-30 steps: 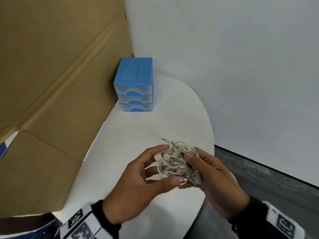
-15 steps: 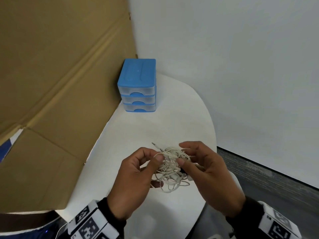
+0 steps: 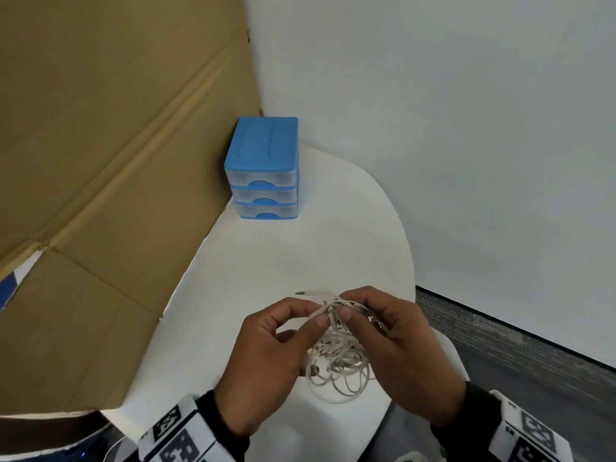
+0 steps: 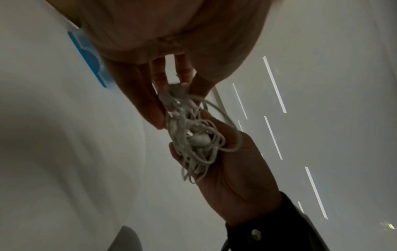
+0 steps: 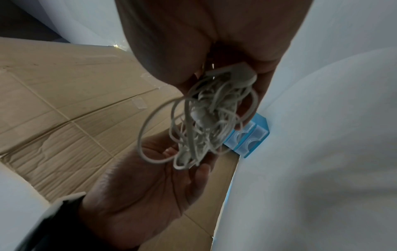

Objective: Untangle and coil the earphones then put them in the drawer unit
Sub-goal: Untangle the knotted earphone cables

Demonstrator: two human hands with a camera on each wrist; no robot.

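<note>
A tangled bundle of white earphones [image 3: 336, 358] hangs between my two hands above the near part of the white table [image 3: 253, 278]. My left hand [image 3: 266, 358] pinches the cord at the top of the tangle with thumb and forefinger. Beside it, my right hand [image 3: 396, 351] pinches the same spot. A jack plug [image 3: 301, 292] sticks out to the left. Loose loops droop below the fingers. From the wrist views the earphones [image 4: 193, 135] [image 5: 206, 122] dangle with an earbud inside the knot. The blue drawer unit [image 3: 263, 168] stands at the table's far end, all three drawers closed.
A large flattened cardboard box [image 3: 110, 181] leans along the left edge of the table, right beside the drawer unit. White walls [image 3: 466, 145] close in behind and to the right. Dark grey floor [image 3: 533, 368] lies beyond the table's right edge.
Both hands shifted from cupping the bundle to pinching its top. The tangle has loosened and loops now hang lower. The plug end pokes out leftward.
</note>
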